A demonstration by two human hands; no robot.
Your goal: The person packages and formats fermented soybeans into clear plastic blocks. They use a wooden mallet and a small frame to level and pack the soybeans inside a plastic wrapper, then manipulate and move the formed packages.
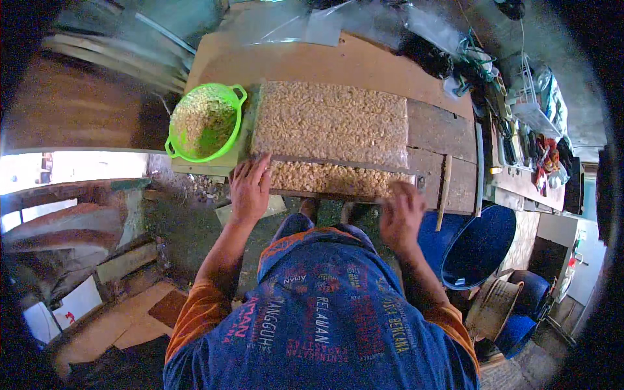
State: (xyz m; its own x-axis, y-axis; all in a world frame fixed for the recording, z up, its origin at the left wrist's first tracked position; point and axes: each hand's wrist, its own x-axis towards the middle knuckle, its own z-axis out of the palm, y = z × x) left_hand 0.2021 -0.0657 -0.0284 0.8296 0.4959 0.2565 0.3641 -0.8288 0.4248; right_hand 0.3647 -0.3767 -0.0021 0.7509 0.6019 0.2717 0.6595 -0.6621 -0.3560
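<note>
Pale beans or nut-like pieces lie packed in a flat, wide rectangular layer (331, 122) on the wooden table, apparently under clear plastic. Along its near side, past a dark strip, runs a narrower row of the same pieces (331, 178) by the table's front edge. My left hand (250, 187), fingers spread, touches the left end of that row. At its right end is my right hand (403, 209), blurred, fingers apart and slightly bent; I see nothing held in it. A bright green plastic colander (207, 156) with more pale pieces stands at the table's left.
A thin wooden stick (444, 192) lies on the boards at the right, its end past the front edge. Blue plastic drums (480, 246) stand below at the right. Clear plastic sheets (324, 29) lie along the far edge. Knives and bags hang at the far right.
</note>
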